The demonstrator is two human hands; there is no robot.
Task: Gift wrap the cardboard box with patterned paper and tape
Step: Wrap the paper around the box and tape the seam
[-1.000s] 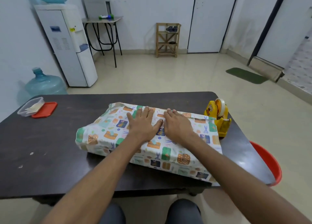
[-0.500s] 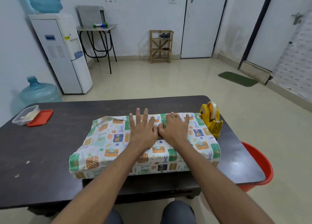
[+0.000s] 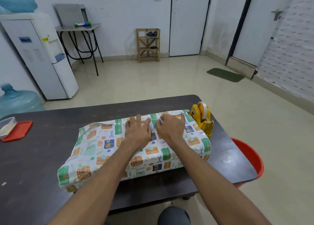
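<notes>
While patterned paper [image 3: 105, 145] wraps a flat rectangular shape, left hand [image 3: 138, 133] and right hand [image 3: 170, 129] press it straight-fingered.

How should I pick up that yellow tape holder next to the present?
Pinch the yellow plastic tape dispenser by its two flat sides, below the white tape roll, coming from above. The patterned wrapped box crowds its left side, so the right hand probably suits best.

view: head-worn | facing: forward, down | near: table [image 3: 40, 156] | far: room floor [image 3: 153, 82]
</notes>
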